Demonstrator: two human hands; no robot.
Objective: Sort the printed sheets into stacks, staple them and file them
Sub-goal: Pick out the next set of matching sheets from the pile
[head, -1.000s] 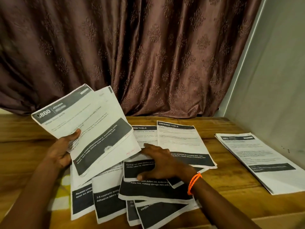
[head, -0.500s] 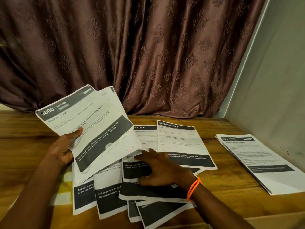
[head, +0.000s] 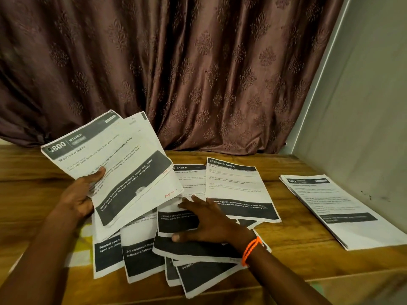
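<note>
the printed sheets are in three lots. a fanned handful of kitchen sheets (head: 114,172), the top one headed "wash baby bottle", is held up at the left of the frame, tilted over the pile. a loose spread of sheets (head: 176,245) lies overlapping in the lower centre, with a "dressing table" sheet (head: 237,190) flat at its upper right edge. a squared stack (head: 339,212) lies well apart at the right of the frame, near the wall.

the left hand (head: 77,199) grips the handful at its lower left edge, thumb curled over the front, the other fingers hidden behind the paper. the right hand (head: 204,223), with an orange band (head: 250,249) at the wrist, lies flat on the spread, fingers (head: 187,203) straight and a little splayed, pressing on a sheet and holding nothing.

the paper looks light and limp: the held sheets bow and fan, so i judge they would slip apart under a loose pinch. flat sheets cling to one another and are hard to lift from the middle; sliding one off with a flat hand and taking it by a free corner or edge seems the sound way. sorting looks still in hand, with no stapler or file in view.

all of it rests on a wooden worktop (head: 286,256), with a patterned brown curtain (head: 198,73) behind and a pale wall (head: 370,106) at the right.
</note>
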